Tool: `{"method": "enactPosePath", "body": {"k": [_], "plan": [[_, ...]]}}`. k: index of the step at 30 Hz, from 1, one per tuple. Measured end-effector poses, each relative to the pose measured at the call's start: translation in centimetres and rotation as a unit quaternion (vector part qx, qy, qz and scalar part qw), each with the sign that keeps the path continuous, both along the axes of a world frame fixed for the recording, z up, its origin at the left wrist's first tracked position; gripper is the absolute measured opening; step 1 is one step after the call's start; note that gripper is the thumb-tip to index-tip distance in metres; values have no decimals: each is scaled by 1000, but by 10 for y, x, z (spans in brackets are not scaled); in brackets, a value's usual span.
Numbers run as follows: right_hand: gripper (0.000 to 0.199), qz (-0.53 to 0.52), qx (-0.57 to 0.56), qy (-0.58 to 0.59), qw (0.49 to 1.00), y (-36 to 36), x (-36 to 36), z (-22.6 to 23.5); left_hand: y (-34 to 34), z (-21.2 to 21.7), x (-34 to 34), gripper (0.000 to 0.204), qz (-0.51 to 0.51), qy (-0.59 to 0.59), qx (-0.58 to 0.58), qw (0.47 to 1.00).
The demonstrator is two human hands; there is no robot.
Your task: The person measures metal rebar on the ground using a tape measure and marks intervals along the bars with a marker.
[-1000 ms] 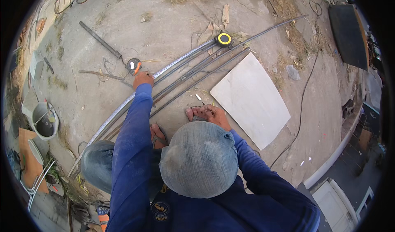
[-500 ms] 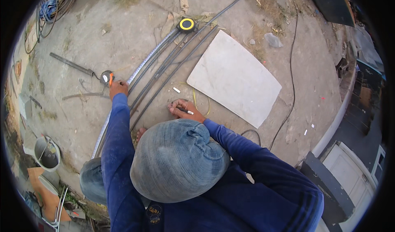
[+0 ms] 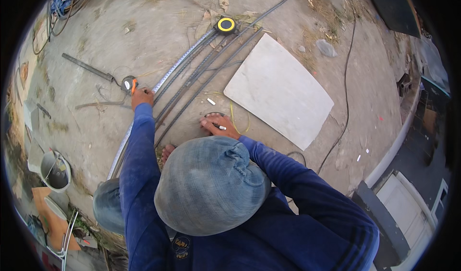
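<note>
My right grip [image 3: 224,132] curls round a marker [image 3: 222,127], white end pointing right. My left grip [image 3: 142,98] meets the tape blade [image 3: 169,73]; pinching or not, I cannot tell. On the ground [image 3: 144,26], the blade's long axis slants up-right to its yellow-ringed case [image 3: 225,25], beside dark rods [image 3: 194,76].

A pale, flat slab [image 3: 281,93] lies on the dusty ground [image 3: 163,26], with a black cable [image 3: 346,98] curving past its right side. Beyond the slab I can see a crumpled clear plastic bag [image 3: 326,48]. Over to my far left, hoses [image 3: 79,4] lie coiled beside blue cloth [image 3: 61,3]; nearer stand a grey bucket [image 3: 58,178] and an orange-brown board [image 3: 57,227].
</note>
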State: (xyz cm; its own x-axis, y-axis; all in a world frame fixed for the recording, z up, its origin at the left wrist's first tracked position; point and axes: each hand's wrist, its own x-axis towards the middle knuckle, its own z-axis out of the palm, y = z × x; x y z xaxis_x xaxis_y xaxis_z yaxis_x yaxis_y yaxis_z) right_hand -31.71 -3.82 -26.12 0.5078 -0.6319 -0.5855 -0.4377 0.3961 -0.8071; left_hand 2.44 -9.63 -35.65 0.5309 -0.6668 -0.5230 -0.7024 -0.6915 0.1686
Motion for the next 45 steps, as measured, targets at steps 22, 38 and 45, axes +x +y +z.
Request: {"method": "enactPosePath", "body": {"k": [22,38,45], "plan": [[17,-39,-68,-29,996,7,1,-22,-9,28,-22,19,31,12,-2,999],[23,-79,-160,15,984,-225,15,-39,-8,36,-19,19,60,27,32,997],[25,-80,-234,22,969,-225,27,-54,-11,40,-23,18,64,19,35,997]]}}
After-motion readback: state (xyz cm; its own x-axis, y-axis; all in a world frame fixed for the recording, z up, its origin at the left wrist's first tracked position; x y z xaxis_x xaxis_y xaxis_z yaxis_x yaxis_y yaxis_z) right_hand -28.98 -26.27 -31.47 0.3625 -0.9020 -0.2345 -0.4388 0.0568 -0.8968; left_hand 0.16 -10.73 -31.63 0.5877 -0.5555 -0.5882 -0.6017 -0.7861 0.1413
